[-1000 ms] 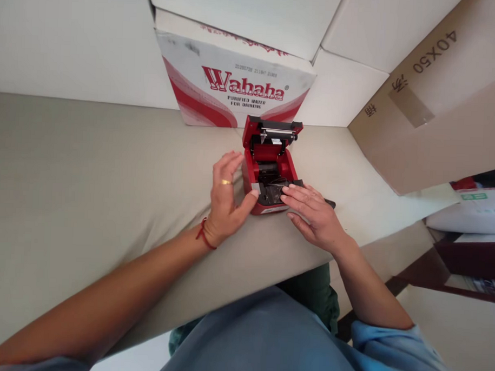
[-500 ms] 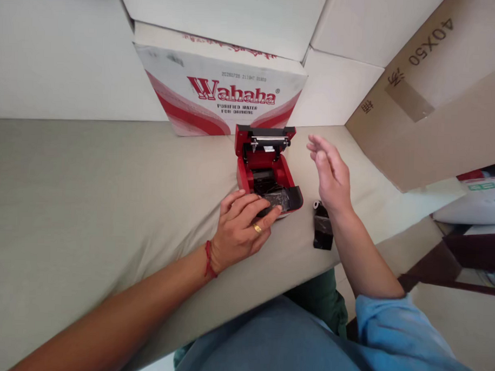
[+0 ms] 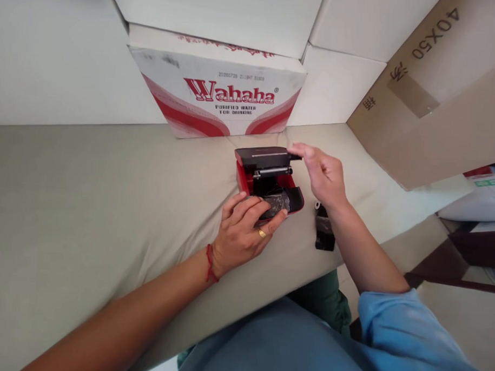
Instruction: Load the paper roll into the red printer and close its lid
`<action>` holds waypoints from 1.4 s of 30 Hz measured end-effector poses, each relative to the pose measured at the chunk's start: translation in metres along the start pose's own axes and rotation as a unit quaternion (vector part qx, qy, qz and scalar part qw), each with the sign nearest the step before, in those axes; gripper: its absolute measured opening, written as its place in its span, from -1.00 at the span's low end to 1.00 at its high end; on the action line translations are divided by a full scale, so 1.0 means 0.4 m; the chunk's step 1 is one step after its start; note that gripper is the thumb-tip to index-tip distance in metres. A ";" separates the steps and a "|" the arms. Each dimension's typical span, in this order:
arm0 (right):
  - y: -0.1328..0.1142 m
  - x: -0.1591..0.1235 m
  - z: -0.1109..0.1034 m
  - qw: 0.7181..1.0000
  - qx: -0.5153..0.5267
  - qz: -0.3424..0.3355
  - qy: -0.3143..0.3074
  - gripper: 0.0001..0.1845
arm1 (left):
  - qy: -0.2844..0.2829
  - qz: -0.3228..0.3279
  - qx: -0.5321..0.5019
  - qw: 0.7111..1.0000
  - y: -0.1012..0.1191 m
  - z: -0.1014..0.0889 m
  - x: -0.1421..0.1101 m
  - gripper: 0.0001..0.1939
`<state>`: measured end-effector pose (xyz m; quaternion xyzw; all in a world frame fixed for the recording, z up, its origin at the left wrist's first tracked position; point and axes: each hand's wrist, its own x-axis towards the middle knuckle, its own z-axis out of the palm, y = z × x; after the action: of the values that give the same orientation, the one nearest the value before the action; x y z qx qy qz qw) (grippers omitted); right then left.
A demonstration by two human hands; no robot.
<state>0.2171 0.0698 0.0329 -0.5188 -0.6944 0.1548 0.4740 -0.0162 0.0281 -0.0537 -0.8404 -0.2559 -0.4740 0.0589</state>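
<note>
A small red and black label printer sits on the covered surface, its black lid tilted partway down over the bay. Black, shiny plastic film lies out over the printer's front lip. My left hand, with a gold ring and a red wrist cord, presses its fingers and thumb onto that film and front edge. The fingers of my right hand are stretched out against the lid's right corner. Close to my right forearm lies a small black roll with a white core end, partly hidden by the arm.
Behind the printer stands a white and red Wahaha water carton, with white boxes stacked around it. A large brown cardboard box rises at the right. The pale cloth-covered surface ends at a front edge near my body.
My right hand has moved left onto the lid, and the lid has swung forward and down from upright. My left hand stays on the film at the front.
</note>
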 end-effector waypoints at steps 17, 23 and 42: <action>0.023 -0.150 0.025 0.991 -0.111 -0.078 -0.010 -0.60 | -0.012 -0.011 -0.013 1.000 -0.010 0.005 -0.008 -0.51; 0.005 -0.167 0.035 0.993 -0.092 -0.074 0.003 -0.63 | 0.015 -0.011 -0.049 0.999 -0.019 0.001 -0.008 -0.26; 0.013 -0.248 0.038 0.988 -0.127 -0.089 0.025 -0.59 | -0.024 -0.417 -0.438 0.796 -0.133 0.052 -0.068 -0.14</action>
<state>0.2088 -0.0099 -0.0278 -0.5145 -0.7399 0.0090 0.4333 -0.0374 0.0708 -0.0952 -0.5992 -0.3479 -0.4937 -0.5255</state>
